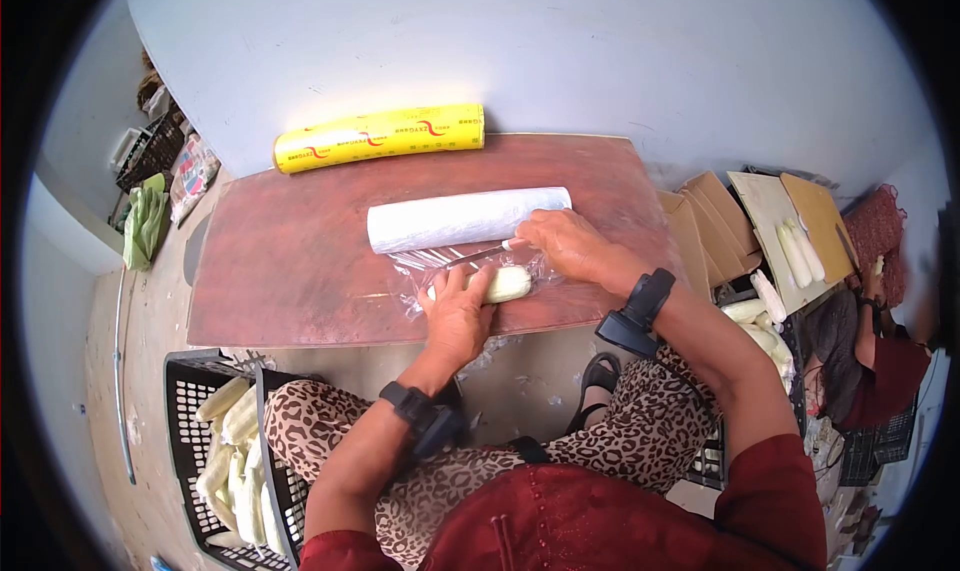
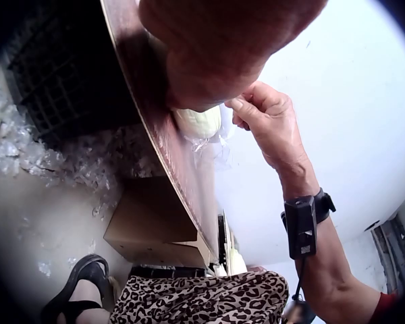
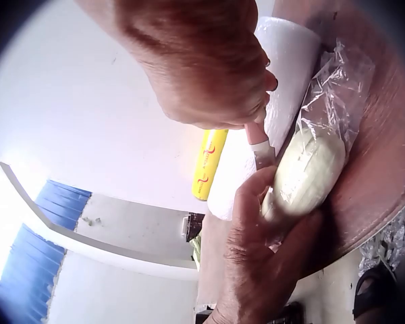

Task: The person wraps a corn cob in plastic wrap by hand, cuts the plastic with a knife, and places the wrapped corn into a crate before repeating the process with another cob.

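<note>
A pale ear of corn (image 1: 510,284) lies on clear plastic film (image 3: 344,88) near the front edge of the red-brown table (image 1: 260,261). My left hand (image 1: 458,321) grips its left part, thumb and fingers around it in the right wrist view. With my right hand (image 1: 570,246) I hold a knife (image 3: 260,150) by its light handle. Its thin blade lies along the film, between the corn and a white roll of plastic film (image 1: 465,219). The right hand is at that roll's right end. In the left wrist view, the left hand partly hides the corn.
A yellow printed roll (image 1: 380,138) lies at the table's back, by the wall. Below left, a black crate (image 1: 290,501) holds several pale ears. Cardboard (image 1: 710,221) and more ears stand at right, where another person (image 1: 890,371) sits. Plastic scraps (image 2: 27,145) litter the floor.
</note>
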### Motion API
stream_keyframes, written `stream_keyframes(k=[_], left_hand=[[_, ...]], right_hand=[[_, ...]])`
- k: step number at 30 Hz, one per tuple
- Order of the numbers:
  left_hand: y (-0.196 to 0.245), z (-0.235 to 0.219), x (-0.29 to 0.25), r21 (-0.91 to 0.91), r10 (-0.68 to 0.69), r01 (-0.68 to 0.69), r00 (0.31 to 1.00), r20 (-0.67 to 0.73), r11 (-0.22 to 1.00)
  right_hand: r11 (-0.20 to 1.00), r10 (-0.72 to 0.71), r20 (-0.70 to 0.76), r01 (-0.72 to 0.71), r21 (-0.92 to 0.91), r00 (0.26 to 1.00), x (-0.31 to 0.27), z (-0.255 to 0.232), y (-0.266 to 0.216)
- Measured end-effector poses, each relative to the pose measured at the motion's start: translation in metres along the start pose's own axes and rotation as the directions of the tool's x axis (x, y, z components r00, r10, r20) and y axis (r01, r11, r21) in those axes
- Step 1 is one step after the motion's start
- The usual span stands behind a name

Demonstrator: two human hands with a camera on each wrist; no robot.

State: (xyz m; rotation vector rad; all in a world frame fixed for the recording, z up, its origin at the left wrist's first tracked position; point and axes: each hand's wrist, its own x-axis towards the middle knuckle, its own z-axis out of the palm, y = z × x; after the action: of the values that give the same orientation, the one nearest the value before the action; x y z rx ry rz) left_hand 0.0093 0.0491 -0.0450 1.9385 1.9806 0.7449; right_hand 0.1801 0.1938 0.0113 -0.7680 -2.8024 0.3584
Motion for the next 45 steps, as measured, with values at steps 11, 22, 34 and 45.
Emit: stream_keyframes(k=[11,22,34,45], left_hand=[[0.001,0.0,0.0,0.021,0.007,-0.007,1.0,-0.005,1.0],[-0.001,-0.002,0.006,0.177,0.125,-0.112,0.99,-0.061,0.978],[-0.011,-0.013,0.012,0.118,0.169,-0.176,0.983,0.071,0.977],[-0.008,-0.019,0.021,0.121,0.148,-0.172,0.971,0.186,0.978]], right_hand=[[0.989,0.061,-0.068,-0.07,-0.127,0.996,-0.132,-0.059,0.088],[0.85,0.496,-0.102,-0.458,0.258,0.862,-0.167,-0.07,0.087],[0.82,0.547,-0.111,-0.558,-0.125,0.829,-0.152,-0.004,0.081],[0.981,-0.13,-0.119,0.109,-0.162,0.984,-0.05,0.03,-0.04]])
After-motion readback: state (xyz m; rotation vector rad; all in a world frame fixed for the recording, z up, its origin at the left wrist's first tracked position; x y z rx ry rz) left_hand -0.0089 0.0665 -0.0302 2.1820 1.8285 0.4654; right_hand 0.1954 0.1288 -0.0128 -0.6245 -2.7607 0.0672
